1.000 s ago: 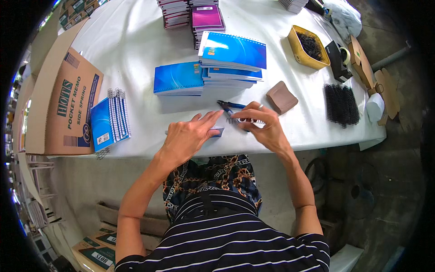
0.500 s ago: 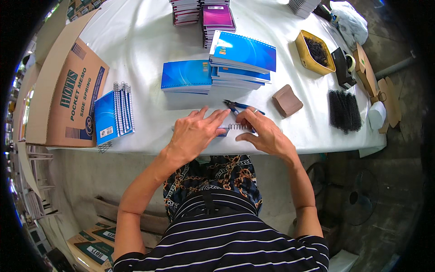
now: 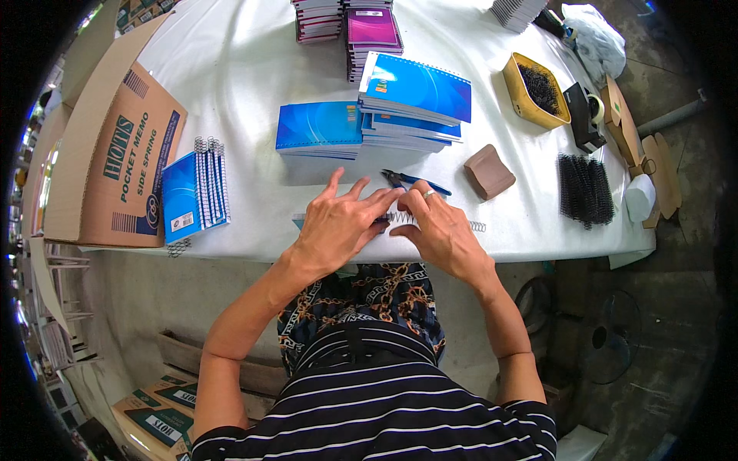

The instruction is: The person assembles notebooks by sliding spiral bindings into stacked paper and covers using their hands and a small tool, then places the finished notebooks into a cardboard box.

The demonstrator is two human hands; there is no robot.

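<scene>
At the near edge of the table my left hand [image 3: 336,227] lies over a small blue notepad [image 3: 298,219], thumb and forefinger closed at its edge. Most of that notepad is hidden under the hand. My right hand [image 3: 446,234] pinches a dark spiral wire [image 3: 401,218] between thumb and fingers, close by the left fingertips. The loose end of the wire sticks out to the right of my right hand. How far the wire is threaded into the notepad is hidden. Blue-handled cutting pliers [image 3: 427,186] lie just beyond the right fingers.
Stacked blue notepads [image 3: 419,84] stand ahead, purple ones [image 3: 373,29] behind. Left are a cardboard box [image 3: 127,169] and coiled blue notepads [image 3: 181,188]. Right are a brown block [image 3: 489,173], a yellow tub [image 3: 526,107] of black bits, a tape dispenser [image 3: 582,115] and black spiral wires [image 3: 584,190].
My right hand has shifted slightly left toward my left hand. More of the wire's loose end now shows to its right. The left fingers are spread a little wider.
</scene>
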